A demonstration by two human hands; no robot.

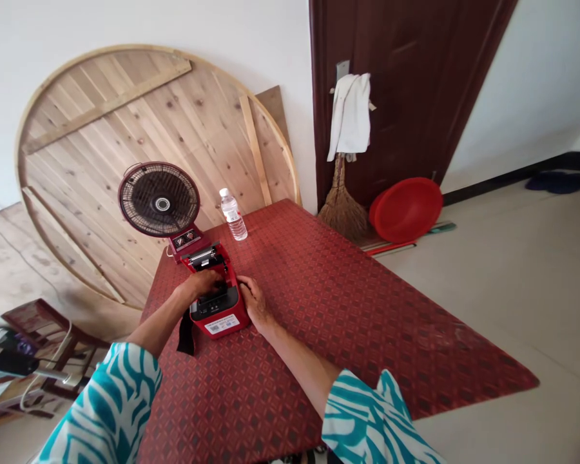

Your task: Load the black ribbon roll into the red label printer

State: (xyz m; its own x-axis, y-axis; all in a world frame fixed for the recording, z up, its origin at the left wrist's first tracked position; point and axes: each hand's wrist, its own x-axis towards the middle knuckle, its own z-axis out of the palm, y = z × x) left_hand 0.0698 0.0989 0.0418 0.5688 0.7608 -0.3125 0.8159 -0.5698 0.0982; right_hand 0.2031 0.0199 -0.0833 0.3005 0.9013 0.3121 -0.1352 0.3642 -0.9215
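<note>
A red and black box-shaped device, which looks like a small label printer (221, 324), sits on the table with its lid raised toward the back. Inside its open compartment is my left hand (207, 282), palm down, with the fingertips hidden from view. Against the right wall of the case, my right hand (255, 301) grips the side, its fingers curved along the edge. A white sticker with printed codes is on the front face. From the left side of the case hangs a black strap (186, 333).
Behind the printer stands a dark red fan (160, 203), with a water bottle (234, 216) to its right. The table (348, 335) has a red patterned cover. A round wooden tabletop (149, 116) leans on the wall. A broom (342, 203) and red basin (408, 209) are by the door.
</note>
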